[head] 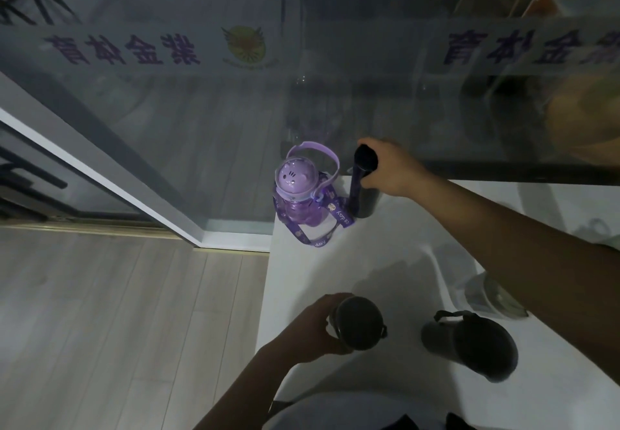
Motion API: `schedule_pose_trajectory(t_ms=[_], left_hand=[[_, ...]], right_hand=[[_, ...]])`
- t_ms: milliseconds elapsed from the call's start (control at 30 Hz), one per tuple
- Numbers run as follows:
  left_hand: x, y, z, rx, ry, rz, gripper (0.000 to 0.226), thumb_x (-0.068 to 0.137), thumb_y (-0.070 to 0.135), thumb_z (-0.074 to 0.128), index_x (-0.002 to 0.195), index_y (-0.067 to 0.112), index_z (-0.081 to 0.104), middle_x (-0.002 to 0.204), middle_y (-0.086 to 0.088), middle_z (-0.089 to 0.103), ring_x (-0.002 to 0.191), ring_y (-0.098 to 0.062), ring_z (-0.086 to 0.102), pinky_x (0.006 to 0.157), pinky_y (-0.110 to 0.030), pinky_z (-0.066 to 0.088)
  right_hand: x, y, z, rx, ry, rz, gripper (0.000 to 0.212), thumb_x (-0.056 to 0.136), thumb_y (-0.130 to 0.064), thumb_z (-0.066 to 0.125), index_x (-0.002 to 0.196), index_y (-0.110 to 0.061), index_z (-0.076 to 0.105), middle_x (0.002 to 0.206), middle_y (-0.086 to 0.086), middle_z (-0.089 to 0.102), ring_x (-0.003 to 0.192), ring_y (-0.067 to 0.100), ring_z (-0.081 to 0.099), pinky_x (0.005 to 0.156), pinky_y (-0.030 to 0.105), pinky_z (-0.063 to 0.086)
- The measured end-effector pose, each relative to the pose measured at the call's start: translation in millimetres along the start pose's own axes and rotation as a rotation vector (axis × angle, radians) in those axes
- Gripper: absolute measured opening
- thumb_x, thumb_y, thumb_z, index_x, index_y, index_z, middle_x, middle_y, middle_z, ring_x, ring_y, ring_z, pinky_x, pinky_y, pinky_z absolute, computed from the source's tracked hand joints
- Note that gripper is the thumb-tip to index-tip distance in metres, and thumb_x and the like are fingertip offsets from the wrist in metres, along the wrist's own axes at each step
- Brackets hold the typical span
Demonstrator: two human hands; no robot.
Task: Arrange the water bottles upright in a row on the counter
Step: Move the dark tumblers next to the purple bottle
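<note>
A purple see-through bottle (297, 196) with a cat-face lid and a printed strap stands upright at the far left corner of the white counter (385, 255). Just right of it, a slim dark bottle (361, 188) stands upright, and my right hand (391, 169) grips it near the cap. Near the counter's front left edge my left hand (313, 327) holds a dark round-lidded bottle (359, 324), seen from above. A large dark bottle (469, 342) with a lid handle leans to the right of it, near the front of the counter.
A glass wall (201, 110) with a frosted lettered band rises directly behind the counter. Wooden floor (117, 312) lies to the left, below the counter edge. A dim clear object (493, 293) rests on the counter at the right under my right forearm.
</note>
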State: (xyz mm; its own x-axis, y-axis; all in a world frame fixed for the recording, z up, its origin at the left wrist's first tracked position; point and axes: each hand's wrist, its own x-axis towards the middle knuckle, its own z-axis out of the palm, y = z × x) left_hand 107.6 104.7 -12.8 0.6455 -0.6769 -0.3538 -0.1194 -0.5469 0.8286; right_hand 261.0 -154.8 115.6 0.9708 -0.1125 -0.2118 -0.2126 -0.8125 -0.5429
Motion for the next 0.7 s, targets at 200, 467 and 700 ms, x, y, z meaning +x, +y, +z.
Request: schedule_pose_trajectory(t_ms=[200, 467, 700], left_hand=[[2.9, 4.7, -3.8, -0.009, -0.030, 0.021, 0.070, 0.070, 0.029, 0.084, 0.126, 0.046, 0.045, 0.126, 0.028, 0.052, 0.121, 0.003, 0.049, 0.100, -0.011, 0.040], [3.9, 15.7, -13.3, -0.023, -0.073, 0.059, 0.072, 0.069, 0.021, 0.085, 0.130, 0.035, 0.049, 0.127, 0.024, 0.054, 0.122, 0.004, 0.048, 0.100, -0.011, 0.040], [0.4, 25.1, -17.3, -0.042, -0.062, 0.094, 0.074, 0.068, 0.023, 0.085, 0.133, 0.031, 0.050, 0.132, 0.016, 0.055, 0.125, -0.005, 0.050, 0.105, -0.025, 0.045]], right_hand=[[-4.1, 3.2, -3.7, -0.001, -0.005, 0.039, 0.084, 0.066, -0.021, 0.081, 0.141, -0.025, 0.042, 0.136, 0.014, 0.049, 0.116, 0.035, 0.055, 0.096, 0.043, 0.050], [-15.1, 1.7, 1.4, 0.056, -0.012, 0.046, 0.084, 0.069, -0.026, 0.083, 0.141, -0.024, 0.039, 0.137, 0.012, 0.046, 0.118, 0.035, 0.052, 0.094, 0.039, 0.048], [-66.3, 15.4, -11.6, 0.206, 0.111, 0.110, 0.090, 0.077, -0.037, 0.079, 0.150, -0.026, 0.027, 0.153, 0.006, 0.036, 0.136, 0.027, 0.040, 0.107, 0.041, 0.039]])
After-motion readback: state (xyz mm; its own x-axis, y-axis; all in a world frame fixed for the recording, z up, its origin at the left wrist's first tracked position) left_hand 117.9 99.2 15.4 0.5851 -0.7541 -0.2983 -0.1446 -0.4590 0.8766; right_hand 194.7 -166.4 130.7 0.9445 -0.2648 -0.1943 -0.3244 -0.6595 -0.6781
